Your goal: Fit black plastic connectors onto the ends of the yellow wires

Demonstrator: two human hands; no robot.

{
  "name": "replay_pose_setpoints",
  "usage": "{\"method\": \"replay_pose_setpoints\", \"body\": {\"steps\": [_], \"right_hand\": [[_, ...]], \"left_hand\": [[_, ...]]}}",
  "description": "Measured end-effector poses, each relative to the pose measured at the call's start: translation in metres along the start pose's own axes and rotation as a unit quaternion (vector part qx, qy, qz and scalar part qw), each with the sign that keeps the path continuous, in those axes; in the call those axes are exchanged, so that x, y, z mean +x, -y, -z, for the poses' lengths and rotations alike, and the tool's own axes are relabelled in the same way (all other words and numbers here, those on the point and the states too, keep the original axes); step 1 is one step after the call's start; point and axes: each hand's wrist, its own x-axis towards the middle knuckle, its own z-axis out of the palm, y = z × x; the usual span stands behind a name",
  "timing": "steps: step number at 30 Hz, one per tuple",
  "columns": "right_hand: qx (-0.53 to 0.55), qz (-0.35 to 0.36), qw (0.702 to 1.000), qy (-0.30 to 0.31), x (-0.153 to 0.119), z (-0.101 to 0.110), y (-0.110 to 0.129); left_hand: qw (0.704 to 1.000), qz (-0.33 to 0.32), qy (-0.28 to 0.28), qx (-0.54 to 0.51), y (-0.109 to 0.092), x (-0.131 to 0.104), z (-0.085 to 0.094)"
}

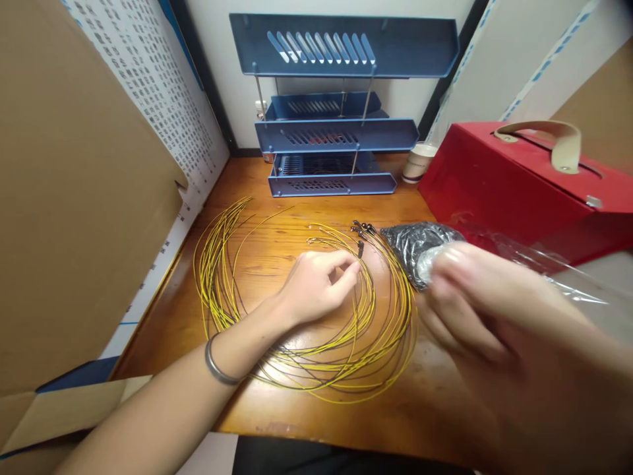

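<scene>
My left hand [329,280] is closed in a pinch, thumb and index fingertip together on a thin yellow wire. A small black connector [361,249] shows just above those fingertips. Blurred by motion, my right hand [462,300] is curled, its fingers drawn together in front of a clear plastic bag of black parts [410,244]. What it grips, if anything, I cannot make out. A large loose coil of yellow and black wires [346,359] lies on the wooden table under my left forearm. Several wire ends with black connectors [366,229] rest beside the bag.
A blue tiered tray rack [336,135] stands at the back, with a paper cup [419,163] to its right. A red box with a beige handle [514,191] takes up the right rear. Cardboard [79,198] walls the left side of the table [297,422].
</scene>
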Motion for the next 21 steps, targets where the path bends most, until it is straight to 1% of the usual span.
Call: {"method": "replay_pose_setpoints", "body": {"steps": [2,4,5,6,7,9,10,12,15,21], "right_hand": [[-0.042,0.024,0.998,-0.026,0.028,-0.004,0.000],[-0.136,0.036,0.988,-0.063,0.052,-0.003,-0.004],[-0.169,0.040,0.983,-0.064,0.062,-0.001,-0.008],[-0.190,0.040,0.980,-0.045,0.069,0.002,-0.013],[-0.197,0.038,0.980,-0.011,0.073,0.004,-0.018],[-0.174,0.039,0.983,0.052,0.077,0.009,-0.027],[-0.152,0.038,0.985,0.069,0.077,0.010,-0.031],[-0.108,0.031,0.990,0.084,0.075,0.010,-0.037],[-0.064,0.022,0.994,0.084,0.071,0.006,-0.043],[-0.008,-0.004,0.999,0.035,0.067,-0.002,-0.056]], "left_hand": [[1.000,0.000,-0.004,0.003,0.000,0.000,0.001],[1.000,0.002,-0.011,0.003,0.000,0.001,0.002],[1.000,0.003,-0.013,0.002,0.000,0.001,0.002],[1.000,0.003,-0.016,0.000,0.000,0.001,0.002],[1.000,0.002,-0.017,-0.002,-0.001,0.001,0.002],[1.000,-0.007,-0.016,-0.004,-0.001,0.001,0.002],[1.000,-0.013,-0.012,-0.004,-0.001,0.001,0.001],[1.000,-0.025,-0.006,-0.001,0.000,0.000,0.001],[0.999,-0.040,-0.006,0.011,0.001,0.000,0.000],[0.998,-0.051,-0.026,0.028,0.002,-0.001,-0.001]]}}
